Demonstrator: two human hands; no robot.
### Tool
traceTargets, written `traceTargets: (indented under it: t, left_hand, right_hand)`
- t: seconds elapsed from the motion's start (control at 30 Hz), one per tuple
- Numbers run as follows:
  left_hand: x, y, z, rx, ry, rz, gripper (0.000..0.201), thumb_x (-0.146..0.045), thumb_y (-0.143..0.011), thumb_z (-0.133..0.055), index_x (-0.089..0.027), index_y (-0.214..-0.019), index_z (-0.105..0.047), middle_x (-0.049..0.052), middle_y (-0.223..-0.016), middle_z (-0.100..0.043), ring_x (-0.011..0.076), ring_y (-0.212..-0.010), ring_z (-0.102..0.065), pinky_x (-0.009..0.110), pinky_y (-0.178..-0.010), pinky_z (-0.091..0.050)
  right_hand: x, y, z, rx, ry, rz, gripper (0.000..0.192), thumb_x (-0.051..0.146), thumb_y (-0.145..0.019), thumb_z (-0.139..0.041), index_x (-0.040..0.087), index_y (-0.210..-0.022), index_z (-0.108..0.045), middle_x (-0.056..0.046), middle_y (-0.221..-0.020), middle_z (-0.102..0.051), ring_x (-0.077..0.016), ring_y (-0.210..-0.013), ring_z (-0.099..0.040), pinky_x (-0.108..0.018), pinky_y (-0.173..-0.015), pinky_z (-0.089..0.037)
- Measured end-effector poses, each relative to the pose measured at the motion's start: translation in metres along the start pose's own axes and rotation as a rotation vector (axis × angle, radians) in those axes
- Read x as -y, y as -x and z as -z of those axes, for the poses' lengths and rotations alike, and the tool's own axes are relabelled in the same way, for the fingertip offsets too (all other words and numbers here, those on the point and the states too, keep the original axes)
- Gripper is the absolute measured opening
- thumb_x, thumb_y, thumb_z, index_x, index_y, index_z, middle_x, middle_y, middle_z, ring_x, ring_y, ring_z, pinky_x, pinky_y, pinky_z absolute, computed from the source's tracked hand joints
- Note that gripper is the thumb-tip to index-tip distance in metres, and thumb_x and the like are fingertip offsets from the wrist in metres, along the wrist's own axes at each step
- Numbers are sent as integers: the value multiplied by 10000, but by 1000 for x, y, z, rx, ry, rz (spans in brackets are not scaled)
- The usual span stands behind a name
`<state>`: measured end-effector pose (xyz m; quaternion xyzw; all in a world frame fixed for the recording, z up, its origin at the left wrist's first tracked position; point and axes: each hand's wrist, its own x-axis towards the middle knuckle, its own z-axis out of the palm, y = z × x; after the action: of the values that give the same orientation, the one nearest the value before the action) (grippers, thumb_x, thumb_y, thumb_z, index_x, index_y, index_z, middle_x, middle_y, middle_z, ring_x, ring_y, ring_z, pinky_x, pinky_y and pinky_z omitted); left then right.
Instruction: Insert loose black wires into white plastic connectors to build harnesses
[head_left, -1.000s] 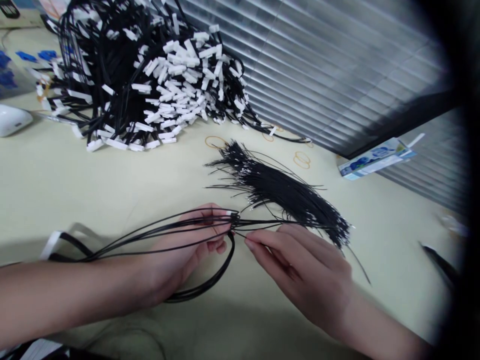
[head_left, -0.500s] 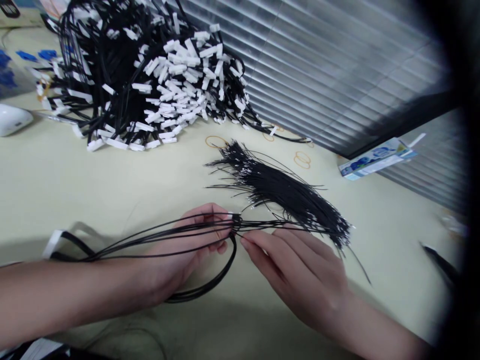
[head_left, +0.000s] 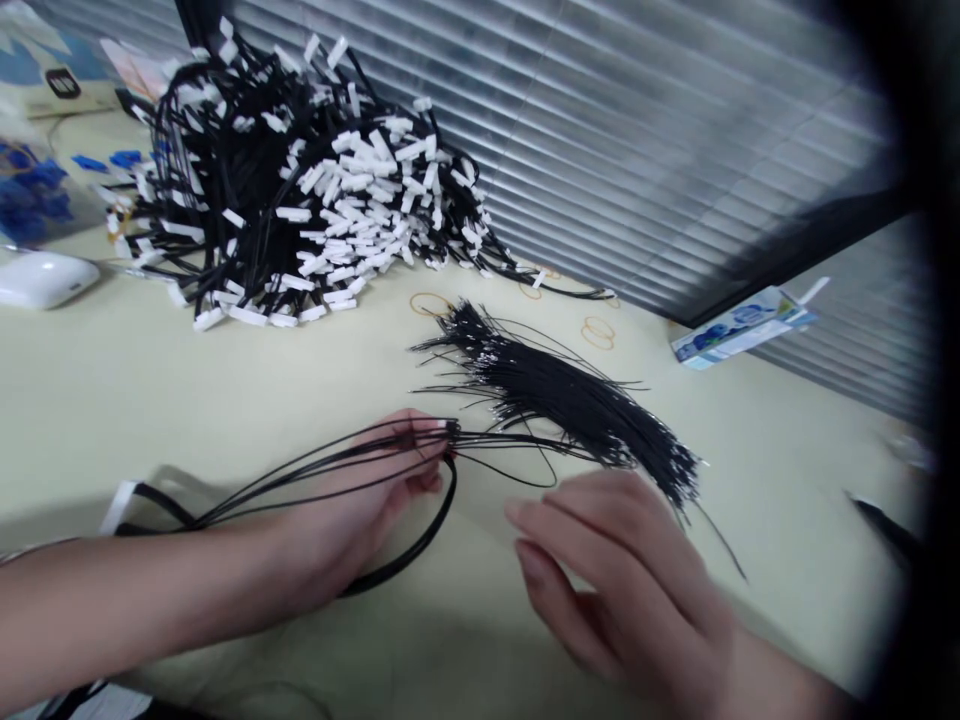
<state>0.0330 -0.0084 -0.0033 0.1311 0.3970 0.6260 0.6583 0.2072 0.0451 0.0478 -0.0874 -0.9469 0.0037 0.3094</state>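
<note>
My left hand (head_left: 397,460) pinches a small white connector (head_left: 445,425) with several thin black wires running through it. Some of these wires (head_left: 285,470) trail back over my left wrist, others stretch right toward my other hand. One wire droops in a loop between the hands. A thicker black cable (head_left: 424,540) curves down below my left fingers; at the left, near my forearm, lies a white connector end (head_left: 118,508). My right hand (head_left: 622,580) hovers above the table, its thumb and forefinger apart with nothing visible between them. Just beyond it lies a bundle of cut black wires (head_left: 562,390) with bare metal ends.
A large heap of black cables with white connectors (head_left: 360,210) fills the back left. Beside it are a white case (head_left: 49,278) and a bag of blue parts (head_left: 34,195). Rubber bands (head_left: 598,332) and a blue-white box (head_left: 742,325) lie near the blinds (head_left: 600,130).
My right hand has drawn away from the connector, down and right, and its pinch has opened. A wire loop now hangs between the hands. The view has shifted slightly.
</note>
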Motion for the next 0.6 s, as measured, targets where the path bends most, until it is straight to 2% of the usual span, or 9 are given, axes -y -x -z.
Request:
traceTargets:
  t: [0.1, 0.17, 0.2, 0.27, 0.33, 0.43, 0.5, 0.6]
  left_hand:
    - [0, -1, 2, -16, 30, -18, 110, -150, -783, -681, -186, -873, -629, -5, -878, -588, 106, -829, -550, 213, -785, -432]
    - [0, 2, 1, -41, 20, 28, 143, -125, -770, -683, -193, -887, -637, 0, -879, -606, 108, -809, -569, 209, -770, -450]
    - [-1, 4, -1, -43, 3, 43, 154, -121, -769, -679, -195, -897, -638, 5, -877, -616, 115, -804, -579, 213, -760, -459]
    - [-2, 5, -5, -55, -54, 28, 166, -130, -771, -670, -196, -920, -638, 18, -870, -632, 133, -798, -594, 229, -754, -473]
    - [-3, 4, -12, -91, -124, -16, 162, -156, -761, -681, -186, -915, -639, 23, -834, -641, 144, -765, -602, 244, -745, -480]
    - [1, 1, -17, -124, -183, -31, 194, -218, -742, -709, -180, -922, -645, 35, -854, -672, 164, -786, -625, 285, -790, -490]
    - [8, 4, -15, -70, -229, -17, 252, -274, -758, -697, -193, -991, -647, 66, -987, -689, 206, -933, -634, 345, -888, -473]
    - [20, 22, -4, 51, -429, -34, 397, -337, -778, -672, -243, -1158, -606, 100, -1209, -627, 271, -1140, -566, 433, -980, -427]
  right_hand:
    - [9, 1, 0, 223, -30, 31, 280, 207, -899, -508, 117, -1162, -533, -12, -649, -605, -145, -596, -533, -285, -542, -447]
    - [11, 3, -12, 259, 29, 15, 363, 366, -923, -470, 160, -1217, -516, -21, -722, -625, -162, -639, -554, -295, -566, -458]
    - [11, 4, -20, 269, 52, 1, 391, 445, -921, -444, 165, -1173, -546, -40, -779, -637, -178, -694, -566, -312, -607, -469]
    - [9, 5, -32, 285, 22, -31, 387, 485, -928, -397, 164, -982, -607, -50, -822, -640, -179, -738, -560, -311, -654, -465]
    - [6, 5, -36, 266, -19, -65, 370, 435, -946, -380, 161, -828, -599, -45, -787, -632, -171, -730, -543, -305, -681, -450]
    - [3, 5, -28, 221, -48, -133, 278, 286, -935, -400, 159, -765, -579, -35, -730, -607, -167, -722, -522, -306, -720, -426]
    - [2, 5, -16, 237, -79, -216, 204, 211, -897, -424, 160, -769, -573, -28, -735, -602, -152, -726, -520, -289, -715, -409]
    - [0, 4, 6, 307, -100, -366, 178, 181, -857, -444, 176, -700, -527, 6, -658, -562, -117, -653, -492, -263, -619, -365]
